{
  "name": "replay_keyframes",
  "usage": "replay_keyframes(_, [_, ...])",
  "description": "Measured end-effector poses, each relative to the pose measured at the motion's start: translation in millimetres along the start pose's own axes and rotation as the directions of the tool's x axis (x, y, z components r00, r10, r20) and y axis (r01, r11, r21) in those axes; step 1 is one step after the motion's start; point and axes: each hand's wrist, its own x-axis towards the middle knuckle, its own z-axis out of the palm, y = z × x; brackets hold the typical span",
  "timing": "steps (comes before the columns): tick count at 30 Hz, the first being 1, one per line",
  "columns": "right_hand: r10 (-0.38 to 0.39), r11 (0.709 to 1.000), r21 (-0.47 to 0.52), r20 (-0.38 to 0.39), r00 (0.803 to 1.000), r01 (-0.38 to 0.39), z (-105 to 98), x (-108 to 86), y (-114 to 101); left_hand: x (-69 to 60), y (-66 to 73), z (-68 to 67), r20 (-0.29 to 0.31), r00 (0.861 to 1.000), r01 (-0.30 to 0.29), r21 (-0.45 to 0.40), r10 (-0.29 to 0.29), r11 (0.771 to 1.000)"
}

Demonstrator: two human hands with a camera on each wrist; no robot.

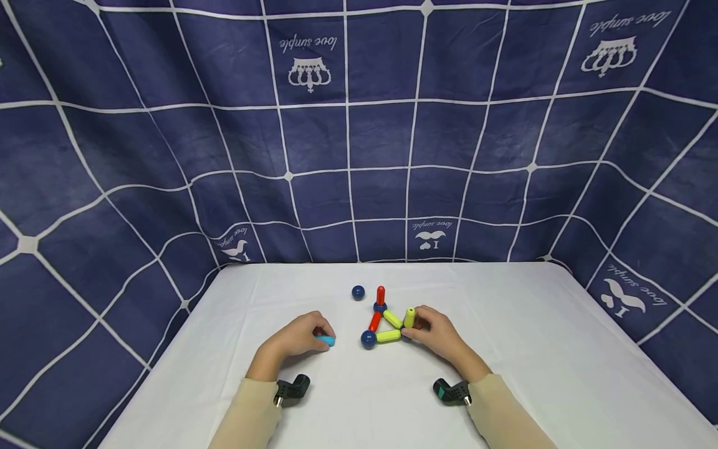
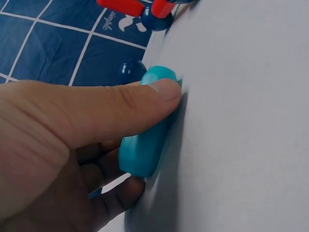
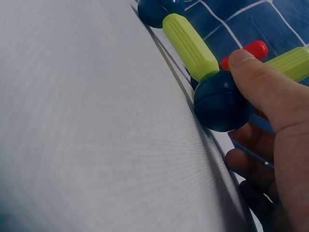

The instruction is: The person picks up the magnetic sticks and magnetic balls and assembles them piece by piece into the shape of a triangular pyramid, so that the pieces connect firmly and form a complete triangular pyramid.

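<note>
My left hand (image 1: 296, 337) pinches a turquoise rod (image 2: 142, 152) between thumb and fingers, low over the white cloth. To its right lies a triangle of magnetic building pieces. Dark blue balls, such as the near left one (image 1: 368, 339), form its corners; a red rod (image 1: 374, 322) and two yellow-green rods (image 1: 388, 336) form its sides. On the far ball (image 1: 380, 307) stands a red rod (image 1: 381, 295). My right hand (image 1: 441, 340) grips the right corner ball (image 3: 219, 106), thumb and fingers on either side. A yellow-green rod (image 1: 410, 317) rises from that ball.
A loose dark blue ball (image 1: 358, 292) sits behind the triangle, a little to the left. The white-covered table (image 1: 505, 312) ends at a dark blue curtain (image 1: 381, 137) with white lines, at the back and both sides. Each wrist wears a small black device (image 1: 293, 386).
</note>
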Motion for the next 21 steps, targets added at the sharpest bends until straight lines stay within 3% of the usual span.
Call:
replay_keyframes(6, [-0.025,0.999,-0.025,-0.008,1.000,0.025,0,0.2,0,4.4,2.2,2.8,-0.078,0.997,0.000,0.050,0.004,0.999])
replay_keyframes(15, [-0.015,0.999,-0.051,0.004,1.000,0.015,1,-1.0,-3,12.1,8.9,7.3,-0.149,0.988,0.043,-0.059,-0.051,0.997])
replay_keyframes(21, [-0.032,0.997,-0.065,0.002,0.999,0.032,1,-1.5,-4,16.3,16.9,10.9,-0.224,0.973,0.024,-0.109,-0.048,0.994])
